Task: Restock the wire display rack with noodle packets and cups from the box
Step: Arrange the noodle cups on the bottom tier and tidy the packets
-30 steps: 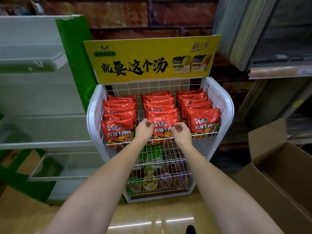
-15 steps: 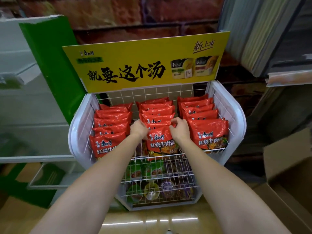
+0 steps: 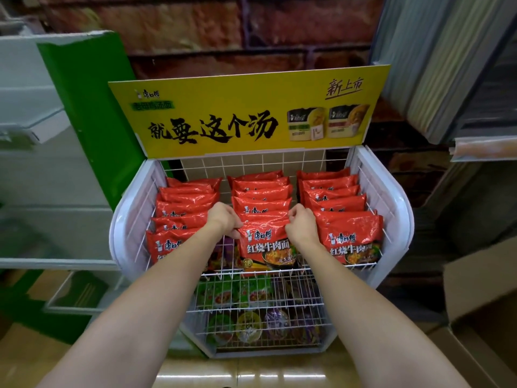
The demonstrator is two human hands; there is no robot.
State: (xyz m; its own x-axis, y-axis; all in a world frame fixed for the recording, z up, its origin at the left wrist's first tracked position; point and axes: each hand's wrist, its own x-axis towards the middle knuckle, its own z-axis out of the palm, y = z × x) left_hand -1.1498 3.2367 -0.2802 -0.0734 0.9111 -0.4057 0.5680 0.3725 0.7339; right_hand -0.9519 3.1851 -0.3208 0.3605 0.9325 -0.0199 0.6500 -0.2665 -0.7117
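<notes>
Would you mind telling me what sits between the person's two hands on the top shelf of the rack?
In the head view, the front red noodle packet of the middle row lies between the left hand and right hand, each gripping an upper corner.

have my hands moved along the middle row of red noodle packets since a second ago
Yes. Both the left hand and right hand went from the rack's front wire back to the front middle packet, gripping its top corners.

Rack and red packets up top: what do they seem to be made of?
The rack looks like white-coated metal wire, going by its thin grid lines, with smooth, probably plastic, side panels. The red packets look like glossy plastic film: crinkled and catching highlights. Both hands, left hand and right hand, pinch the front middle packet.
</notes>
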